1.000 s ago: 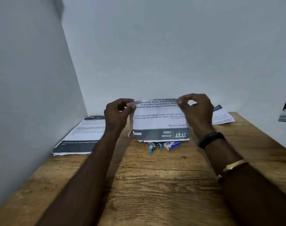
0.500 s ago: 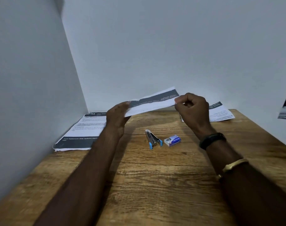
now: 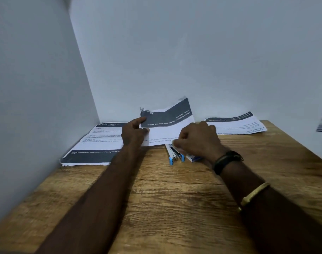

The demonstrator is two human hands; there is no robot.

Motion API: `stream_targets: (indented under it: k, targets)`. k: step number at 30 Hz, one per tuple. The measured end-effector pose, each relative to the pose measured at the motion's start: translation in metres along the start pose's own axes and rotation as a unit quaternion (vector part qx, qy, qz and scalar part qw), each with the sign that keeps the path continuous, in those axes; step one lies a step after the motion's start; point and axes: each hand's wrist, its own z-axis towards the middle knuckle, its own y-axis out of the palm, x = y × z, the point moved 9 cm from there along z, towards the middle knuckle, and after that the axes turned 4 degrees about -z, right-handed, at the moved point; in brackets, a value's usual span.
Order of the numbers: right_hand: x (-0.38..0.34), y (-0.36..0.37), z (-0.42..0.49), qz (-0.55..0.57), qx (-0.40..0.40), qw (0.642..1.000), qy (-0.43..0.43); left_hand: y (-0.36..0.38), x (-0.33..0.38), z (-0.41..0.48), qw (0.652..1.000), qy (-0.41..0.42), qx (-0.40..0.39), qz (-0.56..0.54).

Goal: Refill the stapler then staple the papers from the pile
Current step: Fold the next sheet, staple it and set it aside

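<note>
near table [image 3: 165, 208] open; walls [image 3: 37, 79] close left, rear; stapler [image 3: 174, 155], staple box [image 3: 194, 158] mid-table; paper piles [image 3: 94, 143] far corners.

We record a desk-work corner, office or study: one wood-grain table [image 3: 174, 198] set into the angle of two bare pale walls [image 3: 193, 52], a pile of printed papers [image 3: 94, 143] at left, more printed sheets [image 3: 235, 123] at right, a blue-tipped stapler [image 3: 174, 155] and a staple box [image 3: 193, 158] between them.
</note>
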Motion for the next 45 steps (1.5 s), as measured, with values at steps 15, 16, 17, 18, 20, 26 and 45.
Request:
stream_targets:
  k: [15,16,17,18,20,26,45]
  targets:
    - [-0.010,0.013,-0.003,-0.082,-0.073,0.993,0.035,-0.002,0.022,-0.015,0.993,0.081,0.018,0.089]
    - [-0.006,0.011,-0.001,-0.045,-0.087,0.994,0.052,-0.001,0.022,-0.015,0.993,0.080,0.013,0.089]
    - [-0.001,0.009,0.001,0.008,-0.099,0.993,0.068,0.000,0.022,-0.015,0.993,0.080,0.008,0.089]
    - [0.005,0.008,0.001,0.073,-0.110,0.988,0.082,0.001,0.022,-0.015,0.993,0.081,0.003,0.090]
    - [0.014,0.004,0.000,0.221,-0.117,0.962,0.107,0.004,0.023,-0.015,0.991,0.089,-0.007,0.097]
    - [0.035,0.016,0.000,0.529,-0.122,0.810,0.219,0.020,0.024,-0.022,0.990,0.101,-0.047,0.090]
    - [0.014,0.005,0.041,0.559,0.084,0.822,0.067,0.061,0.041,-0.063,0.964,0.189,-0.153,0.108]
